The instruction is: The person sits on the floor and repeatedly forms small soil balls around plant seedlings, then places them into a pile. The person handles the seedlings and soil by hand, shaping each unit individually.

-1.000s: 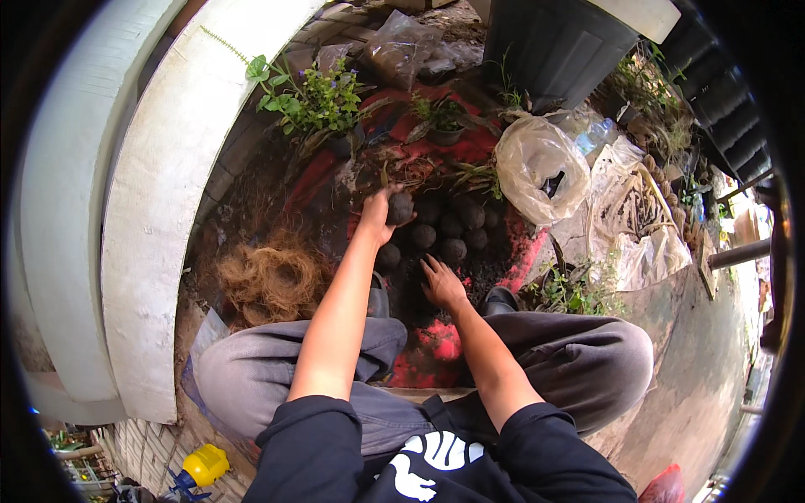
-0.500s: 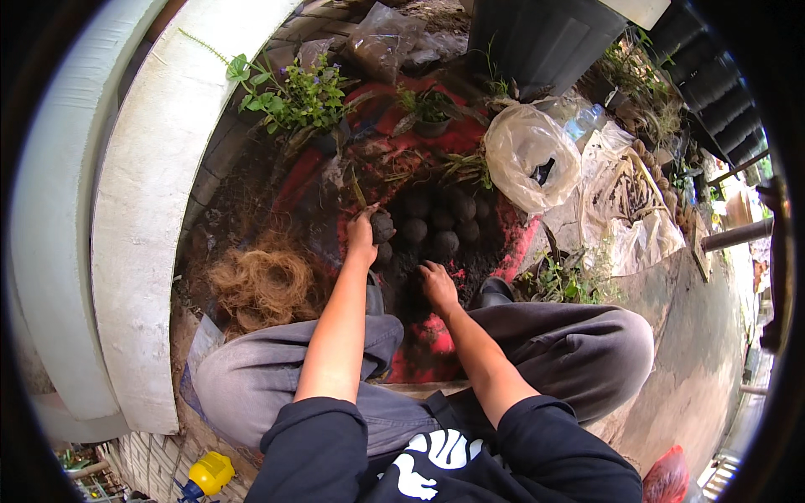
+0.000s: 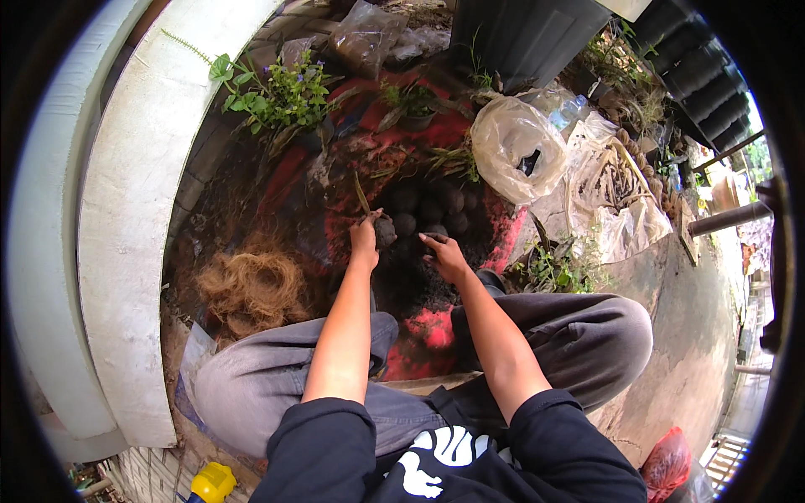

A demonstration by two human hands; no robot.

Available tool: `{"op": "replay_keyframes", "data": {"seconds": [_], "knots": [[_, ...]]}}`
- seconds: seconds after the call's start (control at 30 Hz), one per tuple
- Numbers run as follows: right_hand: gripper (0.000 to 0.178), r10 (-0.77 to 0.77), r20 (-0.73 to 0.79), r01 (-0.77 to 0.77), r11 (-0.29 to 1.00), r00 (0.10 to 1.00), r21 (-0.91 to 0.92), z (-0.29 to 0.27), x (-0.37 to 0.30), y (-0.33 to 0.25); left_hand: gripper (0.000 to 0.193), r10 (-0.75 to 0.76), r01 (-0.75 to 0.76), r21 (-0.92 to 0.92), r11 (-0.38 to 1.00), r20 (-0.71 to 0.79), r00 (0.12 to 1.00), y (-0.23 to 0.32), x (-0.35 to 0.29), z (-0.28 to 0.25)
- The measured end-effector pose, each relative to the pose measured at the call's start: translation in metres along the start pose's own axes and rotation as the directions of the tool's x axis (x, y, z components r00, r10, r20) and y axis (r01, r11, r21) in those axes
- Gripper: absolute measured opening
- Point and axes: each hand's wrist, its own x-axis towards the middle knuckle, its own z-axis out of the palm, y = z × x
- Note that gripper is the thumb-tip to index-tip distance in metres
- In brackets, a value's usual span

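Note:
My left hand (image 3: pixel 366 237) is closed around a dark soil ball (image 3: pixel 385 231). A narrow yellow-green leaf (image 3: pixel 360 193) stands up beside that hand. To its right, my right hand (image 3: pixel 447 256) hovers over loose black soil (image 3: pixel 411 281), its index finger pointing toward the ball and the other fingers bent under. Whatever those fingers hold, if anything, is hidden. Just beyond both hands, several round dark soil balls (image 3: pixel 449 198) lie grouped together on the soil.
A red sheet (image 3: pixel 432 329) lies beneath the soil. Brown fibre (image 3: pixel 256 289) is heaped at the left. A clear plastic bag (image 3: pixel 507 155) stands open at the right, near a pale sack (image 3: pixel 616 189). Beyond are a flowering plant (image 3: pixel 289 96) and a black bin (image 3: pixel 524 38).
My right hand has lifted off the loose soil and come nearer the ball in my left hand. The left hand keeps its hold. The whole view has shifted slightly.

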Motion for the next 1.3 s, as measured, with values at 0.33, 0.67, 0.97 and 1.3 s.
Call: {"op": "replay_keyframes", "data": {"seconds": [0.33, 0.67, 0.97, 1.3], "knots": [[0.024, -0.102, 0.184, 0.164, 0.917, 0.978, -0.363, 0.022, 0.021, -0.099, 0.028, -0.115, 0.166, -0.121, 0.979, 0.351, 0.929, -0.009, 0.011, 0.008], [0.052, -0.473, 0.319, 0.514, 0.373, 0.821, -0.772, 0.073, -0.022, -0.19, 0.033, 0.045, 0.152, -0.424, 0.893, 0.421, 0.906, 0.026, 0.007, 0.079], [0.083, -0.306, 0.595, 0.631, 0.026, 0.743, -0.775, 0.074, -0.053, -0.193, 0.031, 0.065, 0.182, -0.58, 0.794, 0.379, 0.923, 0.053, -0.011, 0.102], [0.078, -0.185, 0.877, 0.661, -0.594, 0.443, -0.459, 0.022, -0.059, -0.202, 0.025, -0.031, 0.284, -0.551, 0.784, 0.423, 0.905, 0.022, -0.022, 0.098]]}}
